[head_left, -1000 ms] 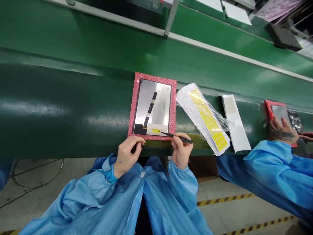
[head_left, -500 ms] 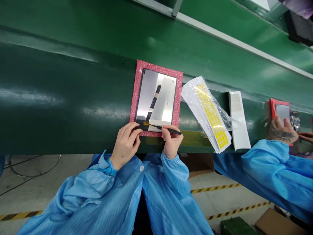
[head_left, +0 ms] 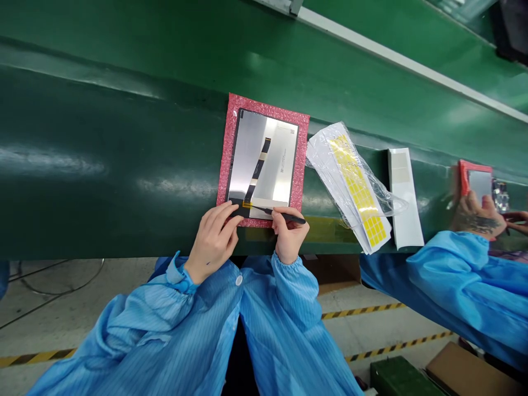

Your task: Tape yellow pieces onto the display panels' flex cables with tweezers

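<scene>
A silver display panel [head_left: 268,159] with a black-and-tan flex cable [head_left: 259,170] lies on a pink foam sheet [head_left: 226,154] on the green conveyor belt [head_left: 124,137]. My right hand [head_left: 289,237] grips black tweezers [head_left: 277,213] whose tip rests on a small yellow tape piece [head_left: 247,205] at the cable's lower end. My left hand [head_left: 214,236] rests at the panel's near left corner, fingers curled, fingertips pressing the black strip beside the tape.
A clear bag with sheets of yellow tape pieces [head_left: 358,190] lies right of the panel, then a white backing strip [head_left: 403,198]. Further right a co-worker's hand [head_left: 474,215] in a blue sleeve presses another panel in a red tray [head_left: 474,179]. Floor with striped tape lies below.
The tweezers carried the yellow tape piece leftward from the panel's white strip to the flex cable's base. My left hand moved up onto the panel's corner.
</scene>
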### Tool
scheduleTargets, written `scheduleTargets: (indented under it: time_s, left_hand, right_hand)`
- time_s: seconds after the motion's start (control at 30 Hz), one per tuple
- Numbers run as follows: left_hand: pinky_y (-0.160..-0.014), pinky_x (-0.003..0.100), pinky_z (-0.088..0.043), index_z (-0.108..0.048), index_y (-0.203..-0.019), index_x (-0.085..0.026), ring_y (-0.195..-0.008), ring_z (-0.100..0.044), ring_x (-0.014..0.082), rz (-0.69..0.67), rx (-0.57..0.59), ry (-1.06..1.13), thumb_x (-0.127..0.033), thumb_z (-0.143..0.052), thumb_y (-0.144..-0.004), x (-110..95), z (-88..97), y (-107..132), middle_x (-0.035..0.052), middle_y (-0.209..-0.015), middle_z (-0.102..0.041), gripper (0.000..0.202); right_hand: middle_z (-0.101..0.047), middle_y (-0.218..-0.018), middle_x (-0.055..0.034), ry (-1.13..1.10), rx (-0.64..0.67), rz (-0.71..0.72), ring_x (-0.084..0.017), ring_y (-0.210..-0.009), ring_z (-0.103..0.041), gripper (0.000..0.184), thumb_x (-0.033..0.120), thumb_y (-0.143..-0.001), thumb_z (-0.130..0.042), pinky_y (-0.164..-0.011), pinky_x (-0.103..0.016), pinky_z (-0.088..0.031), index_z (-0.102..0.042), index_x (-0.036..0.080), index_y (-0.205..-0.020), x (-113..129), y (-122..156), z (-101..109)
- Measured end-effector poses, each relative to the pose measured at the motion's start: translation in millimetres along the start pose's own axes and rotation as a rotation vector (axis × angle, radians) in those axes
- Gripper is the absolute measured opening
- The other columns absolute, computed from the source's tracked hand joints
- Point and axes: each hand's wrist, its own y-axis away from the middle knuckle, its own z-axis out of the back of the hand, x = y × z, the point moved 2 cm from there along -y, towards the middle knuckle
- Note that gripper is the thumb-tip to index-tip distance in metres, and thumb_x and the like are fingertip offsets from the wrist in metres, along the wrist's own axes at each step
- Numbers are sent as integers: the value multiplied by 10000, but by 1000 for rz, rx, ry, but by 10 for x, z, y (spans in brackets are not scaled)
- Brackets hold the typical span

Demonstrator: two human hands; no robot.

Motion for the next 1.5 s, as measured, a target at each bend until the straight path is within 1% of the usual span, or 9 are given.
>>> scheduleTargets:
  time_s: [0.2, 0.43, 0.77, 0.9, 1.0, 1.13, 1.23, 1.37, 1.5]
  left_hand:
    - [-1196, 540, -314, -449, -1424, -108, -1442, -375, 288, -78, 133, -51, -15, -469, -925, -19, -33, -15, 159, -1483, -495, 508]
    - [-1195, 550, -333, -427, -1457, -142, -1428, -405, 267, -71, 70, -18, -12, -473, -927, -17, -36, 16, 133, -1438, -550, 547]
    - [-1204, 543, -315, -302, -1532, -95, -1448, -368, 276, -83, 114, -85, -38, -446, -927, -140, -163, -57, 158, -1500, -472, 624]
    - [-1198, 529, -326, -353, -1507, -100, -1421, -416, 275, -70, 97, -117, -56, -455, -937, -149, -157, -52, 135, -1481, -501, 581]
    - [-1202, 567, -299, -373, -1511, -122, -1436, -384, 308, -103, 175, -177, -53, -441, -934, -145, -150, -41, 119, -1526, -439, 585]
    - [-1193, 647, -258, -337, -1550, -215, -1482, -263, 344, -151, 266, -214, 6, -422, -894, -125, -137, -29, 67, -1552, -395, 697]
    - [-1195, 655, -238, -307, -1561, -206, -1495, -220, 345, -181, 277, -177, 9, -426, -891, -101, -107, -19, 68, -1554, -395, 714]
    - [-1201, 655, -200, -351, -1535, -183, -1468, -318, 330, -145, 244, -136, -36, -442, -925, -34, -12, 13, 99, -1532, -437, 634]
    - [-1146, 551, -348, -568, -1335, -210, -1247, -586, 273, -92, 15, -68, -32, -501, -906, 93, 173, -22, 64, -1196, -709, 469]
  right_hand:
    - [-629, -617, -3, 36, -12, -9, -85, -436, -490, 144, 297, -757, -761, -391, -210, -403, -741, 156, -781, -2, 4, -8]
    - [-633, -615, -8, 54, -13, -18, -93, -442, -500, 164, 319, -756, -754, -405, -223, -425, -736, 157, -777, 6, 8, -5]
    - [-632, -619, -19, 101, -9, -16, -110, -481, -532, 188, 340, -753, -741, -420, -227, -424, -730, 153, -763, 60, 28, -25]
    - [-616, -614, 0, 112, -202, 139, -89, -456, -504, 112, 266, -769, -737, -417, -222, -399, -732, 155, -777, 230, -17, 187]
    - [-587, -595, 16, 122, -329, 210, -80, -433, -472, 103, 255, -753, -735, -403, -224, -365, -714, 156, -772, 279, -132, 438]
    - [-534, -528, 40, 65, -366, 188, -77, -412, -439, 126, 256, -711, -740, -391, -218, -323, -696, 152, -766, 139, -324, 675]
    - [-485, -480, 65, -14, -385, 170, -68, -390, -398, 136, 255, -692, -737, -382, -207, -277, -679, 154, -762, 21, -415, 737]
    - [-472, -470, 68, -70, -373, 173, -66, -394, -392, 137, 247, -692, -747, -393, -204, -275, -681, 150, -764, -12, -437, 737]
    - [-474, -481, 62, -54, -363, 150, -71, -403, -403, 168, 280, -692, -753, -398, -208, -281, -684, 149, -772, 0, -417, 738]
